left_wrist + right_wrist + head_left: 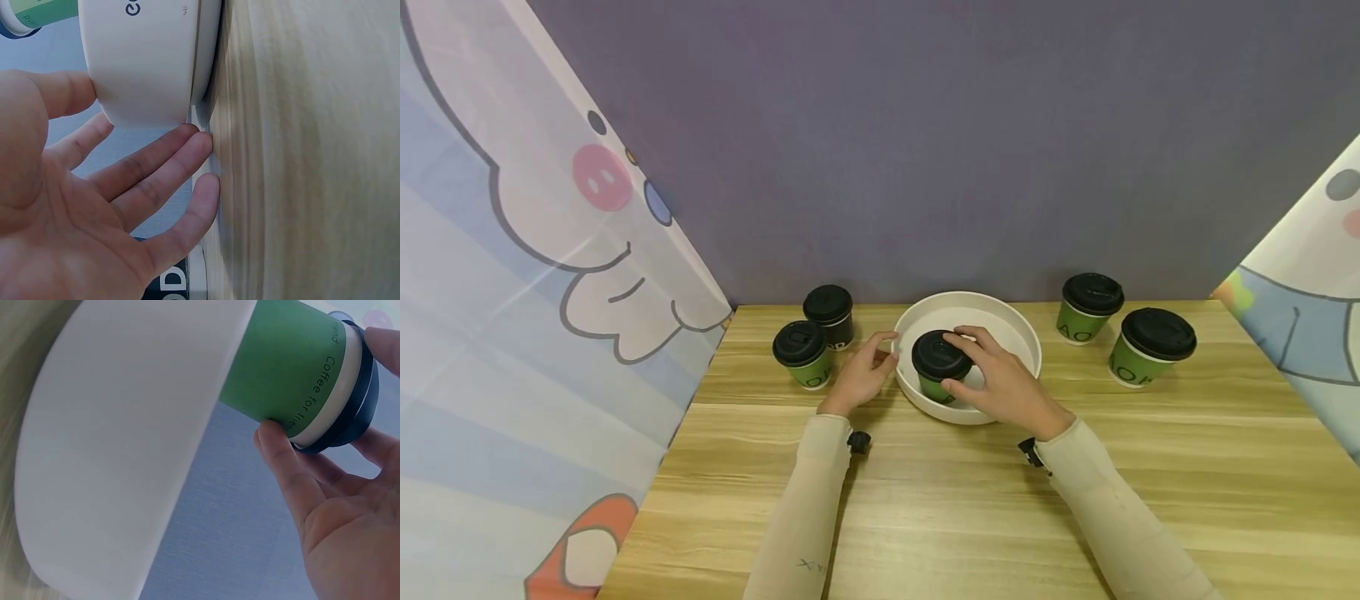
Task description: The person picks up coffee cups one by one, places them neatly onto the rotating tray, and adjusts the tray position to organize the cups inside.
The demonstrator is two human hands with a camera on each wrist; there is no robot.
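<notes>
A green paper coffee cup with a black plastic lid (938,367) stands upright inside a round white shallow tray (1022,333) on the light wooden surface (925,500); a white band runs under its lid, and the right wrist view shows dark lettering down the green wall, cut off by the tray's wall so only part of it reads. The right hand (1000,379) grips this cup at the lid, thumb on the near side and fingers curled over the far edge. The left hand (865,371) rests with relaxed, nearly straight fingers against the tray's outer left wall, thumb on the rim, holding nothing. In the left wrist view the palm fills much of the picture. To the left stand a second green lidded cup (802,354) and a black lidded cup (830,315), close together; two more green lidded cups (1088,308) (1150,346) stand well apart on the right
</notes>
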